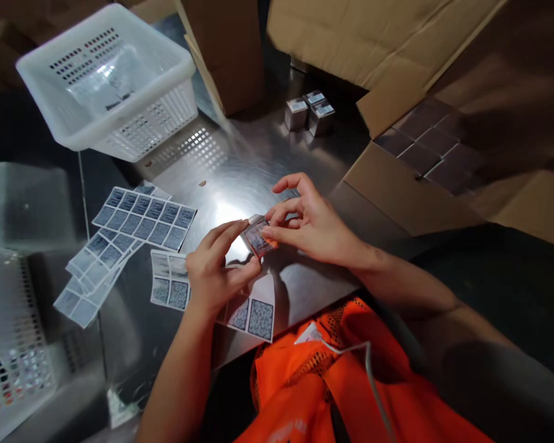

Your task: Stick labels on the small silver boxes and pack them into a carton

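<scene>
Between my two hands is a small box with a printed face and a reddish lower edge. My left hand grips its left side between thumb and fingers. At its right, my right hand has thumb and index finger pinched at the box's face; whether a label is between them is too small to tell. Under my left forearm lies a sheet of square labels, partly covered by the hand. More label sheets are fanned out to the left.
A white perforated basket stands at the back left, and other plastic baskets at the left edge. Several small boxes stand at the back. An open carton on the right holds rows of boxes. All rest around a shiny metal table.
</scene>
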`<state>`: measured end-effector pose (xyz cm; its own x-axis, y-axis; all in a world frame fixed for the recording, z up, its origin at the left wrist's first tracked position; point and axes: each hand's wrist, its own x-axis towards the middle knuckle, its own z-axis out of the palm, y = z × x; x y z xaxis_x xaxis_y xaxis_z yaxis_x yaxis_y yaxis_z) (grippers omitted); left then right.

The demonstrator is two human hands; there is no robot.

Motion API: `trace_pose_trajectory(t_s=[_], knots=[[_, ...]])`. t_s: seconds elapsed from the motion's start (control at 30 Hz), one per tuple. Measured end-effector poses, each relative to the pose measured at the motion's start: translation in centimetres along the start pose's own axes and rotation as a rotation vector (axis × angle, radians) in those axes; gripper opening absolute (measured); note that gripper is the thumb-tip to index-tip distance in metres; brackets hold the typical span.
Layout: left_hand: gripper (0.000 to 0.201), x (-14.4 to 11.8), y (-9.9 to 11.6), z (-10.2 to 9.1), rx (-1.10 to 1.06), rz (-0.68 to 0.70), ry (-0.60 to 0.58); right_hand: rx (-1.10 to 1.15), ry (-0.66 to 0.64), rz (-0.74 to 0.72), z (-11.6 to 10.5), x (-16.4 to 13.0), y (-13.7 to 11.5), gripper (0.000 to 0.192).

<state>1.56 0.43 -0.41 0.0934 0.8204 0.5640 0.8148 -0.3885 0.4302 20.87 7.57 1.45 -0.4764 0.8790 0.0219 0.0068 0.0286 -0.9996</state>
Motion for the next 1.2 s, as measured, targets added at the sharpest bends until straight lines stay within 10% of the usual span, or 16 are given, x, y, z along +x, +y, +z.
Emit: trace_pose_trajectory(t_s=[0.23,0.33,0.5,0.7,1.2], knots=[[0.053,-0.2,-1.4,0.2,0.156,-0.149,0.143,-0.488,0.388,-0.284,-0.7,0.2,0.3,0.066],[0.056,0.0,-2.5,-0.2,0.281,-0.362,0.308,-0.455,0.178,-0.460,0.0,-0.2,0.5,0.056],[0.053,0.7,-2.9,-0.9,0.283,-0.495,0.286,-0.267,-0.343,-0.196,2.3,-0.6,1.8,0.043],[0.048,1.2,-2.8,-1.9,0.189,-0.681,0.116,-0.408,-0.280,-0.501,2.5,0.0,2.8,0.015],[0.050,1.5,-3.2,-1.9,0.119,-0.948,0.058,-0.753,-0.092,-1.037,2.7,-1.1,2.7,0.026]])
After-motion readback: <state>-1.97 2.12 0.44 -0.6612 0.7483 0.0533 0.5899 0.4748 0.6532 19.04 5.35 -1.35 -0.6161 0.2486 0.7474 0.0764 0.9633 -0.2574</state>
